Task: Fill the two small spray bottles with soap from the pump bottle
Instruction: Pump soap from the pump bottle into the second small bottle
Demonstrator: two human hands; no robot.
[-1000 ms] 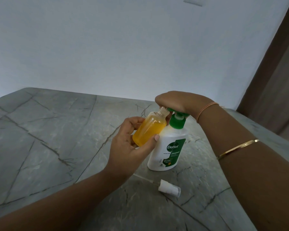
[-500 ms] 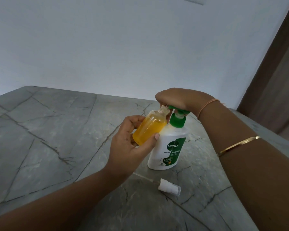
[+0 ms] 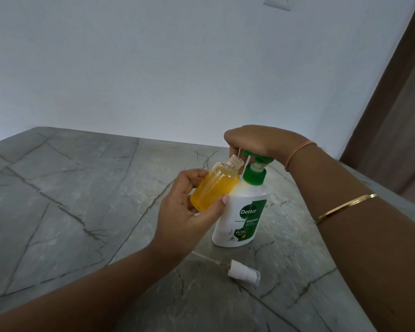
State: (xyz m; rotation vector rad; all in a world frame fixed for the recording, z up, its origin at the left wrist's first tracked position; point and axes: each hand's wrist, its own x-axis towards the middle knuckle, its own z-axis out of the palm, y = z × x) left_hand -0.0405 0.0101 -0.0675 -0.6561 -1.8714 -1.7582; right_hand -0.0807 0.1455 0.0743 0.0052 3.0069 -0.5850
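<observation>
Gripping the small spray bottle round its lower body with the left hand, thumb across the front and fingers curled behind, clamped on it. Holding it off the worktop, tilted, with the open threaded neck leaning in just under the spout of the green pump head. Curling the right hand down over that pump head, fingers draped past the spout, bearing from above on the white Dettol pump bottle standing upright on the worktop just beside the small bottle. Leaving the white spray cap, thin dip tube attached, lying on its side near the pump bottle's base. Seeing only one small spray bottle here.

Judging the small bottle to be light, stiff, clear plastic, filled with orange soap almost to the shoulder, so nearing full. Expecting the smooth wall to turn slippery should any soap run down outside the neck. Favouring a hold round the mid-body, clear of the threads. Reckoning the pump bottle heavier and steadier, best pressed squarely from the top to avoid tipping.
</observation>
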